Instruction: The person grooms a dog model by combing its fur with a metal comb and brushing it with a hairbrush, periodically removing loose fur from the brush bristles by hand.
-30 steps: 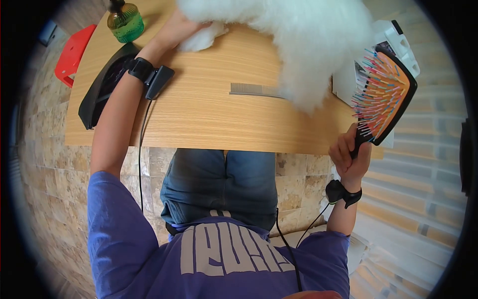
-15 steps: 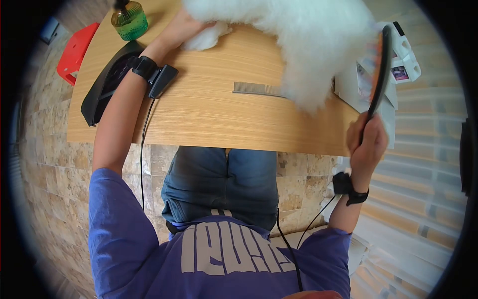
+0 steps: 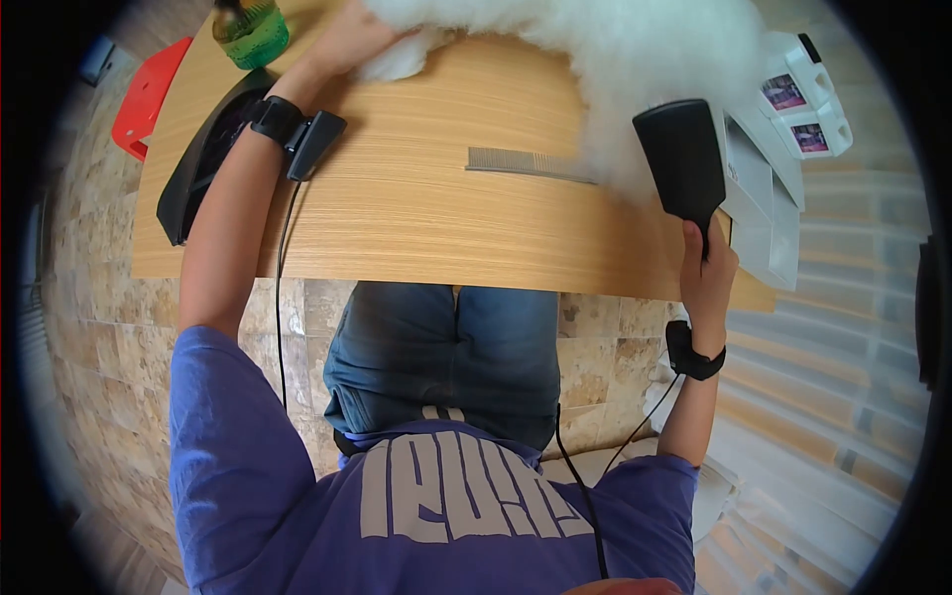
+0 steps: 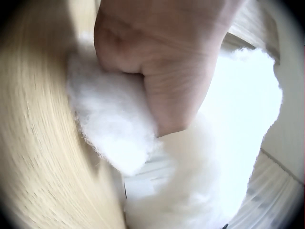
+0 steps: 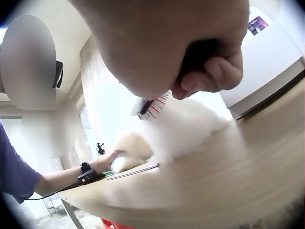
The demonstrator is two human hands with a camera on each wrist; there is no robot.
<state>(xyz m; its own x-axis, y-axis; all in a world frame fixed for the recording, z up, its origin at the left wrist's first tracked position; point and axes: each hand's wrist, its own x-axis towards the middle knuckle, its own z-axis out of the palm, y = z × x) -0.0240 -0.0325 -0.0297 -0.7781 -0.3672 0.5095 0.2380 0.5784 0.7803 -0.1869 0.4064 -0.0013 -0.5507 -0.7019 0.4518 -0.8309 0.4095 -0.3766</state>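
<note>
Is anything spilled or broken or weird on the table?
Nothing stands out: the comb lies flat on the table, I see no spill around the green bottle, and the right hand grips the brush by its handle.

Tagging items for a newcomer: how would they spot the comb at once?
On the wooden table, find the big white fluffy mass. With one end at its edge lies the thin grey comb, teeth toward the far side. Unlike the black paddle brush in the right hand, it lies flat, untouched by the hands.
</note>
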